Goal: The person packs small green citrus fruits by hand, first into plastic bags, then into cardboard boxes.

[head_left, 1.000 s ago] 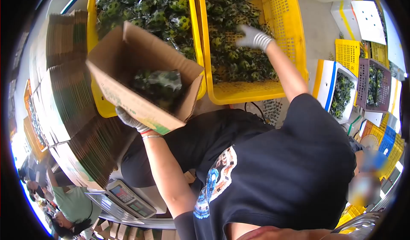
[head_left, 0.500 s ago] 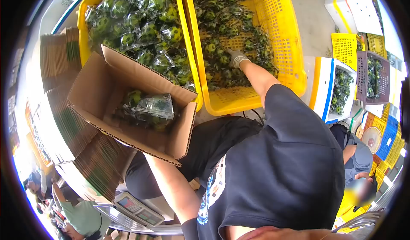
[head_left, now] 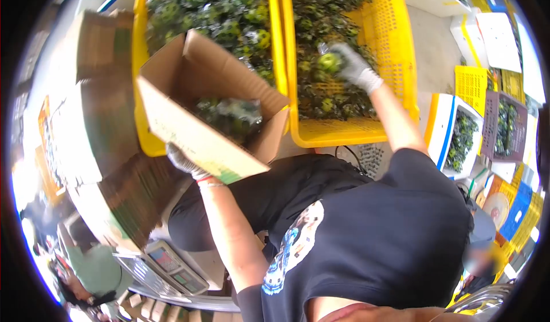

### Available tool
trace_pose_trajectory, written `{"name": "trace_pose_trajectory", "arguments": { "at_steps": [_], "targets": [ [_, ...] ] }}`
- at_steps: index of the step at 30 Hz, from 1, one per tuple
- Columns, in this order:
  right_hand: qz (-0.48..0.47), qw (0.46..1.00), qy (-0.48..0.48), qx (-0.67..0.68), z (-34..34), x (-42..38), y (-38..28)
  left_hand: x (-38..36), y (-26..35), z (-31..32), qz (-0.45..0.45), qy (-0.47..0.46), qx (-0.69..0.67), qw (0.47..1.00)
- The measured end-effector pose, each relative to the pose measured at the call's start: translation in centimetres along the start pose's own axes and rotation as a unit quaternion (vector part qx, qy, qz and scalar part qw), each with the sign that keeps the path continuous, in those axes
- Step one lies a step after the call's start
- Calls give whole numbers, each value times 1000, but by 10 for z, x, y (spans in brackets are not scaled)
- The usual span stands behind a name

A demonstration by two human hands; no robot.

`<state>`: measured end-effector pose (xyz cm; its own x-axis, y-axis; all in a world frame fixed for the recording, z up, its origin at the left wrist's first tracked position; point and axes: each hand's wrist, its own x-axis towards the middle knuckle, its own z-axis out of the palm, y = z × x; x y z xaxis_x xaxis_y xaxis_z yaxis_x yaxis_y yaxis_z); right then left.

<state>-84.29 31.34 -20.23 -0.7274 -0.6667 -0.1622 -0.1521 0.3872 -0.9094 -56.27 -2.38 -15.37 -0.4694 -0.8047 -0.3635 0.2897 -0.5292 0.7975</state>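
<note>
My left hand (head_left: 186,163), in a knit glove, grips the outer side of an open cardboard box (head_left: 215,141), which is tilted. Inside the box lie several plastic-wrapped green fruits (head_left: 229,116). My right hand (head_left: 356,69), gloved as well, is closed on a wrapped green fruit (head_left: 329,62) held over the right yellow crate (head_left: 395,64). More wrapped fruits lie in that crate, with its slotted floor showing between them. The left yellow crate (head_left: 277,36), beside it and partly behind the box, is heaped with the same wrapped fruits.
Stacks of flattened cardboard (head_left: 103,127) stand to the left, above a digital scale (head_left: 175,267). At the right are a white foam box (head_left: 441,130) and a purple crate (head_left: 490,113), both holding wrapped produce. A person in green (head_left: 100,270) is at lower left.
My right hand has lifted a wrapped fruit from the right crate. The box in my left hand has turned so that its outer side and my glove show. The view has shifted.
</note>
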Motion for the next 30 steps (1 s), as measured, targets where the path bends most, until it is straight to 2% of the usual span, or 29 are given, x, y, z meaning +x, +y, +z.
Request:
{"name": "trace_pose_trajectory", "arguments": {
  "at_steps": [1, 2, 4, 6, 8, 10, 12, 13, 14, 16, 17, 18, 20, 22, 23, 24, 25, 27, 28, 30],
  "targets": [
    [-89, 996, 13, 18, -6, 5, -29, 1, -2, -1, -7, -22, -37, 999],
    [-243, 958, 65, -136, -12, 11, -89, 3, -4, -3, -13, -46, -75, 996],
    [-295, 925, 118, -210, -15, 13, -175, -6, 1, 10, -38, -109, -122, 986],
    [-397, 857, 145, -295, 1, 11, -255, -10, 2, 15, -68, -141, -186, 970],
    [-477, 823, 75, -300, 31, 4, -316, -13, 6, 13, -54, -159, -183, 969],
    [-523, 803, -71, -276, 67, 6, -335, -12, 11, 3, -82, -217, -270, 934],
    [-506, 829, -181, -157, 88, 5, -349, -23, 16, 8, -46, -202, -307, 929],
    [-499, 842, -196, -57, 91, 11, -351, -35, 30, 20, -46, -212, -323, 921],
    [-477, 859, -164, -84, 97, 10, -354, -47, 42, 27, -44, -221, -340, 913],
    [-522, 817, -179, -167, 119, 12, -368, -52, 47, 24, -6, -213, -350, 912],
    [-502, 817, -187, -213, 138, 7, -377, -53, 47, 22, 13, -208, -355, 911],
    [-389, 852, -223, -270, 155, -6, -396, -51, 44, 11, 26, -199, -363, 910],
    [-331, 797, -313, -397, 186, 1, -411, -66, 56, 4, 57, -223, -380, 896],
    [-429, 754, -259, -424, 207, 0, -417, -63, 60, -20, 100, -189, -358, 909],
    [-390, 751, -262, -464, 205, -7, -431, -63, 62, -31, 126, -178, -359, 907],
    [-481, 762, -199, -386, 203, -12, -433, -65, 68, -38, 152, -184, -384, 892],
    [-581, 766, -118, -250, 194, -22, -440, -69, 73, -44, 180, -189, -409, 874],
    [-517, 846, -117, -49, 178, -48, -454, -84, 89, -50, 247, -176, -462, 833],
    [-520, 846, -116, -16, 170, -54, -449, -90, 99, -55, 280, -175, -472, 818],
    [-426, 878, -207, -72, 180, -79, -432, -105, 114, -73, 343, -172, -485, 786]
  ]
}}
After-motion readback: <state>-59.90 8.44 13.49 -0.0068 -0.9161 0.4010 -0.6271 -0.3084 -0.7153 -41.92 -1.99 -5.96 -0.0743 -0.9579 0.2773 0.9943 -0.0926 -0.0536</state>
